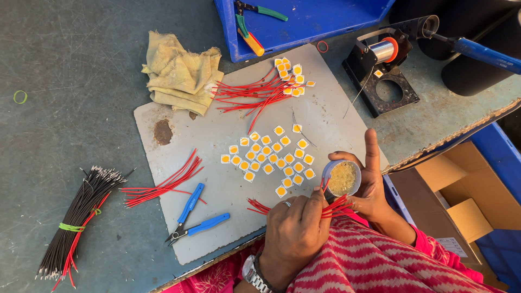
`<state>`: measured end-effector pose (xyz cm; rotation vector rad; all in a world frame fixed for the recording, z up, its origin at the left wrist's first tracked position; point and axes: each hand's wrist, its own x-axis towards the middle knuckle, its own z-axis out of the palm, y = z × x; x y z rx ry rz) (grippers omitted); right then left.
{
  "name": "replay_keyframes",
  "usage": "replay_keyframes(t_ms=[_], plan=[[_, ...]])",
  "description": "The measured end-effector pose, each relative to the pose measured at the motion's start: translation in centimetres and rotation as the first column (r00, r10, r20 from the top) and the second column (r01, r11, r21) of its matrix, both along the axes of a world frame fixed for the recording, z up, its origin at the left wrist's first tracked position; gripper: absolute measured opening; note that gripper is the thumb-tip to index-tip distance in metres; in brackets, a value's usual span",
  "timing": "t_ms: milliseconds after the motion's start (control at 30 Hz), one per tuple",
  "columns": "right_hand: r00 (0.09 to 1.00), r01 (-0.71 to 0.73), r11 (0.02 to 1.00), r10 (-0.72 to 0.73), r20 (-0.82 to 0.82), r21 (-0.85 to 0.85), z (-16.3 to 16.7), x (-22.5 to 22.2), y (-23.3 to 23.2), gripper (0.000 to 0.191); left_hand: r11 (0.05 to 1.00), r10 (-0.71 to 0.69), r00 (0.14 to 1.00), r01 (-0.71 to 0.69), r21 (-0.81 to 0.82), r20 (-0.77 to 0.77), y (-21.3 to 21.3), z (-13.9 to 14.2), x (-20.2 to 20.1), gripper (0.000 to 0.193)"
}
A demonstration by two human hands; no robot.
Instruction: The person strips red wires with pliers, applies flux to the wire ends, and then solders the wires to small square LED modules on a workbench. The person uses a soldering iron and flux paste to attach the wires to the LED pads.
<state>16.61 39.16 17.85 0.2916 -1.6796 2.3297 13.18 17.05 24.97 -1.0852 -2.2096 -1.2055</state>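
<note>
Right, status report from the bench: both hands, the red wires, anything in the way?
Left hand pinching red wires. Right hand gripping small round tin of yellowish paste. Square chips spread just ahead on grey mat; nothing blocking.

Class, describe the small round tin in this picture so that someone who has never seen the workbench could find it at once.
Start at the grey board in the middle of the bench and go to its lower right edge, where the person's hands meet. The right hand holds the small round tin. It is the only round, blue-rimmed container there, filled with yellowish paste, unlike the flat square chips beside it.
</note>
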Motion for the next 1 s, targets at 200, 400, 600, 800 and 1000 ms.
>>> replay_keyframes(t_ms=[200,400,600,800,1000], plan=[[0.998,0.062,0.996,-0.062,0.006,0.069,-0.1,0.1,-0.2,0.143,1.0,-0.01,1.0,0.009,0.014,0.003,-0.1,-0.1,0.0,0.023],[0.998,0.055,0.995,-0.055,-0.007,0.077,-0.3,0.0,-0.1,0.143,0.999,0.015,1.0,-0.015,0.032,-0.009,-0.1,-0.6,0.1,0.023],[0.994,0.105,0.972,-0.106,-0.01,0.211,0.3,-0.1,0.2,0.141,0.997,0.05,0.998,-0.047,0.061,-0.041,-0.3,-0.6,0.1,0.025],[0.998,-0.024,0.991,0.016,0.058,0.134,1.4,-0.1,0.2,0.14,0.998,0.053,0.988,-0.054,-0.009,-0.147,-1.4,-0.1,-0.4,0.028],[0.993,-0.086,0.988,0.076,0.085,0.13,1.4,-0.1,-0.4,0.14,0.992,0.078,0.956,-0.103,-0.074,-0.283,-2.3,-0.5,-0.5,0.029]])
